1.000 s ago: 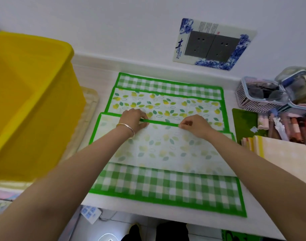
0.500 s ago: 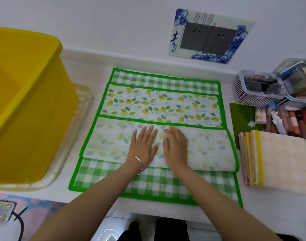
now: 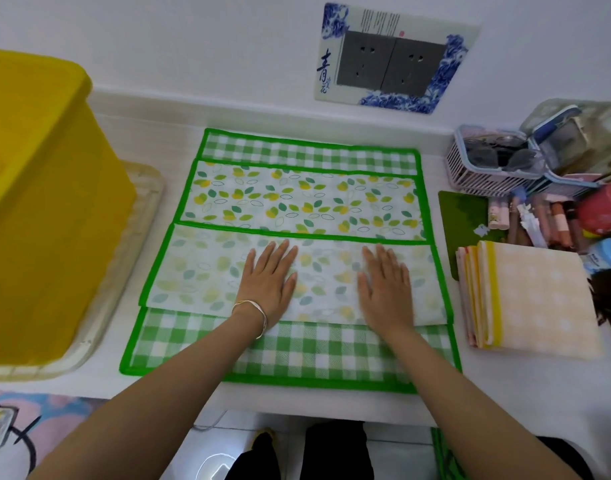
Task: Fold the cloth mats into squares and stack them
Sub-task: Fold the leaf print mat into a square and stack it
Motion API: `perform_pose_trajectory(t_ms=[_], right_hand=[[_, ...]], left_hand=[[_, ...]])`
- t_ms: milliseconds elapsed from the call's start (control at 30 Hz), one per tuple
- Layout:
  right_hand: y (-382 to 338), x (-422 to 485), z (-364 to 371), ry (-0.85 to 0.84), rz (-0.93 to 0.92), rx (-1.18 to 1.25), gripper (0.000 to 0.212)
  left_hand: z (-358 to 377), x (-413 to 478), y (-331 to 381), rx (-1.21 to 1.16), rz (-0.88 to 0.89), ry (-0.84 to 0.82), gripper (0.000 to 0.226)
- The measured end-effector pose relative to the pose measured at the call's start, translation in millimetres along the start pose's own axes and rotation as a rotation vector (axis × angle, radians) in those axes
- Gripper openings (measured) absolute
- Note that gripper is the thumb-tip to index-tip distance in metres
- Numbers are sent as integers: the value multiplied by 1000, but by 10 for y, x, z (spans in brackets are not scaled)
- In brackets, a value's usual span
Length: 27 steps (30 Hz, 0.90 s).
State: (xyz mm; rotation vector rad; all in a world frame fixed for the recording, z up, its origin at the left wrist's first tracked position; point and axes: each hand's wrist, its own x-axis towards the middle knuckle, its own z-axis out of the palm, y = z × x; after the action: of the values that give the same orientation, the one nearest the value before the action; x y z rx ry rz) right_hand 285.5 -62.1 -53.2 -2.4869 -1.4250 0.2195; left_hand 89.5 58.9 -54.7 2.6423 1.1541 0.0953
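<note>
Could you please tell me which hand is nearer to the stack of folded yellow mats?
Right. The right hand presses the green mat left of the stack of folded yellow mats; the left hand presses the mat farther left.

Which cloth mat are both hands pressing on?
The green-bordered leaf-print cloth mat, under the left hand and right hand; the folded pale-yellow mats stacked to its right lie untouched.

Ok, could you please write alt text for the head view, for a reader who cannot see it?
The left hand and right hand press flat on the folded-over flap of a green-edged mat on a white table. A yellow bin stands to the left, a stack of folded mats to the right.
</note>
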Motion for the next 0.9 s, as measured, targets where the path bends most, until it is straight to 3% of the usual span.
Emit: perform_pose_trajectory(t_ms=[300, 600, 900], right_hand=[[565, -3, -238, -56, 28, -90, 71], [-801, 72, 104, -87, -135, 34, 64], [-859, 35, 293, -17, -118, -13, 61]], left_hand=[[-1, -13, -4, -10, -1, -7, 66], [-13, -10, 14, -13, -4, 5, 69], [-32, -58, -98, 31, 17, -18, 65]])
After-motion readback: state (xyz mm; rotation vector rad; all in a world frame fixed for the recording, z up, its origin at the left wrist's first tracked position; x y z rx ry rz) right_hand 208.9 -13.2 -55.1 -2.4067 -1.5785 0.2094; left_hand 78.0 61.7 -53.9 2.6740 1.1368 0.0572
